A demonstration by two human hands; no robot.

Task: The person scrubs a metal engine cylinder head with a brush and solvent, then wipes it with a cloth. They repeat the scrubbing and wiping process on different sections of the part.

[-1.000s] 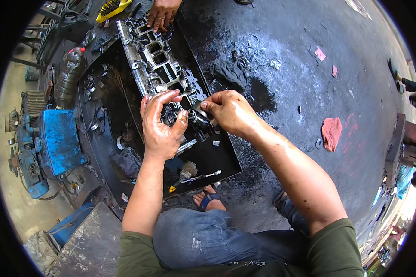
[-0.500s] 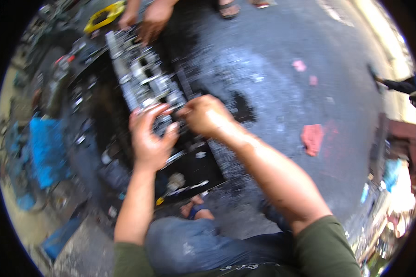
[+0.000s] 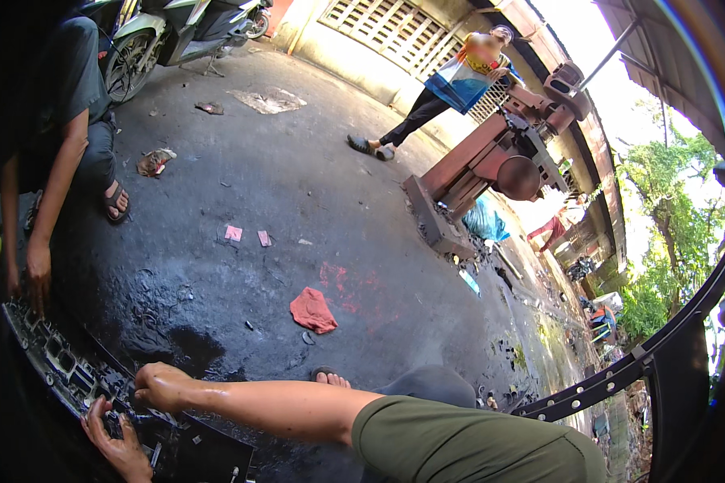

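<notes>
At the lower left lies a long grey metal engine part (image 3: pixel 63 364), looking like a cylinder head, with square openings along it. It rests over a black tray (image 3: pixel 205 455). My left hand (image 3: pixel 119 444) is at its near end, thumb and fingers apart, with nothing visible between them. Just beyond, my right hand (image 3: pixel 163 388) is closed at the part's right side; its curled fingers hide whatever they hold. A co-worker's hand (image 3: pixel 39 270) reaches down to the far end of the same part. The picture's dark rim cuts off some of the tray.
A red cloth (image 3: pixel 312 311) and pink scraps (image 3: pixel 233 233) lie on the oily floor. Farther off are a crumpled rag (image 3: pixel 155 163), a scooter (image 3: pixel 177 32), a reddish machine (image 3: pixel 483 153) and a blue bag (image 3: pixel 485 219). Another person (image 3: pixel 469 74) stands behind the machine.
My view has swung right and up, putting the engine part and both hands at the lower left. The standing person, machine and scooter now show. My hands stay by the part's near end.
</notes>
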